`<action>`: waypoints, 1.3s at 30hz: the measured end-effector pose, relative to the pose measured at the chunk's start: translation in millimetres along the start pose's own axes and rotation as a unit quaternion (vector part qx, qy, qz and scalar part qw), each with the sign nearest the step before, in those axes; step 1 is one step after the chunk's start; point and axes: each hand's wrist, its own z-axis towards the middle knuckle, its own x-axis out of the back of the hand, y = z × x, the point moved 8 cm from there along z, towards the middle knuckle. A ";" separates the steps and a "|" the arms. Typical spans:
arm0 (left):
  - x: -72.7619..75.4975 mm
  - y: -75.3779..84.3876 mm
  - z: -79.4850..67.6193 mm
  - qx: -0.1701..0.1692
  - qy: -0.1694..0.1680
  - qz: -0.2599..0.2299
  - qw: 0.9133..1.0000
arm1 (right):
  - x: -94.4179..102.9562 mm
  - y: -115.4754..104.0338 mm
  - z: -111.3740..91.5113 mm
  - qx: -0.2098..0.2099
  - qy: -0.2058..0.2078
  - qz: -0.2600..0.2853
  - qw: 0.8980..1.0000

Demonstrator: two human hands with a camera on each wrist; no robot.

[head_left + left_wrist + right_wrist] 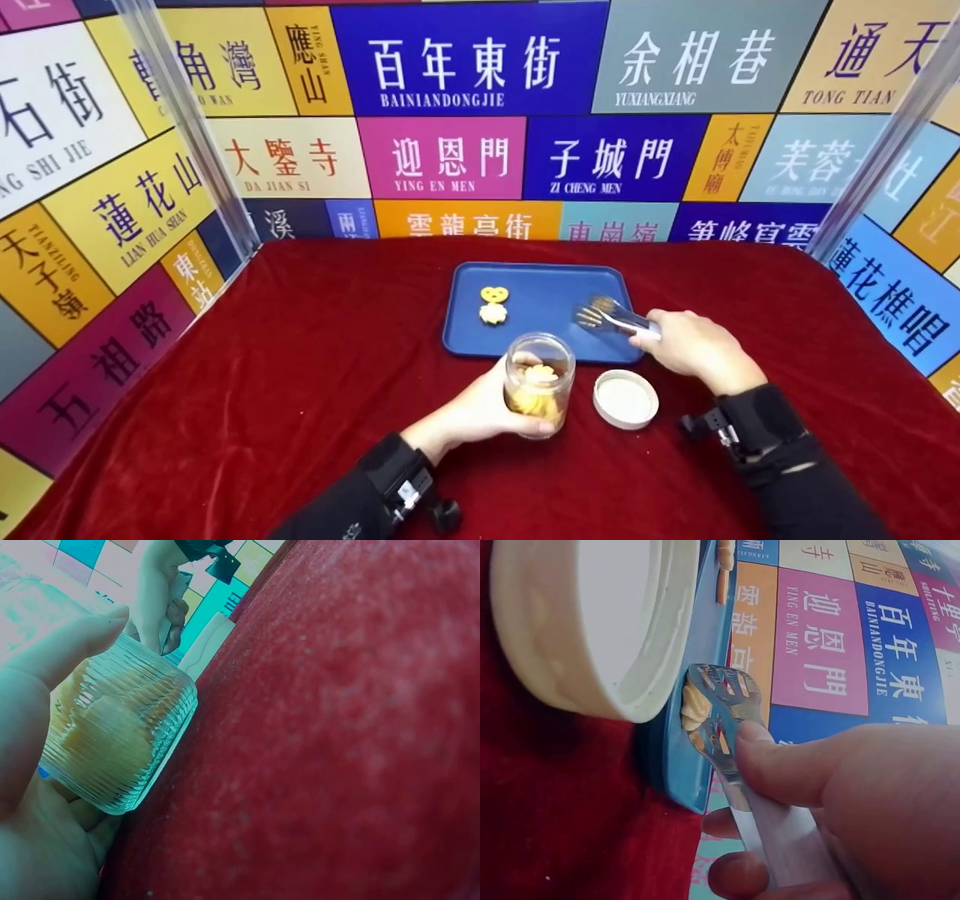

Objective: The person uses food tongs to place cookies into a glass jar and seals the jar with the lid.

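Note:
My left hand [480,405] grips a clear ribbed glass jar [112,720], which stands open at the top with yellow cookies [536,397] inside. In my right hand [694,349] are metal tongs [619,321], their slotted tips over the right part of a blue tray [540,330]. A piped cookie [696,706] shows at the tong tips in the right wrist view; whether it is pinched or lies on the tray, I cannot tell. Toward the tray's left side lie a pretzel-shaped cookie [494,294] and a pale flower-shaped cookie [493,313].
A round cream lid [625,400] rests on the red cloth [337,360], right of the jar and in front of the tray. Behind the table stands a wall of coloured street-name signs [465,67], with clear upright edges [187,127] at the sides.

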 end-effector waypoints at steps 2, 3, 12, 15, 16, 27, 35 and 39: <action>0.0 0.5 0.3 -0.004 -0.001 0.002 1.000 | 0.7 1.1 0.0 -0.004 0.002 -0.001 1.000; 0.1 0.3 0.2 -0.004 -0.001 0.002 1.000 | 0.9 1.0 0.3 -0.005 0.004 -0.001 1.000; -1.3 -1.8 0.2 -0.001 -0.004 -0.019 1.000 | 16.0 7.0 -1.5 0.004 0.034 0.012 0.999; -0.7 -1.5 -0.2 0.001 -0.002 -0.016 1.000 | 27.7 9.3 -4.8 0.005 0.042 0.020 0.999; -0.5 -1.2 -0.4 0.002 -0.002 -0.014 1.000 | 31.8 9.1 -6.4 0.007 0.045 0.020 0.999; 0.6 -0.5 0.0 0.001 0.002 0.000 1.000 | 71.9 -10.9 -31.2 0.027 0.084 0.013 0.996; 0.3 -1.2 -0.1 0.005 0.004 -0.001 1.000 | 91.8 -35.7 -55.4 0.044 0.117 0.007 0.992; 0.3 -0.5 -0.3 0.005 0.001 -0.001 1.000 | 100.9 -47.3 -66.6 0.062 0.133 0.002 0.989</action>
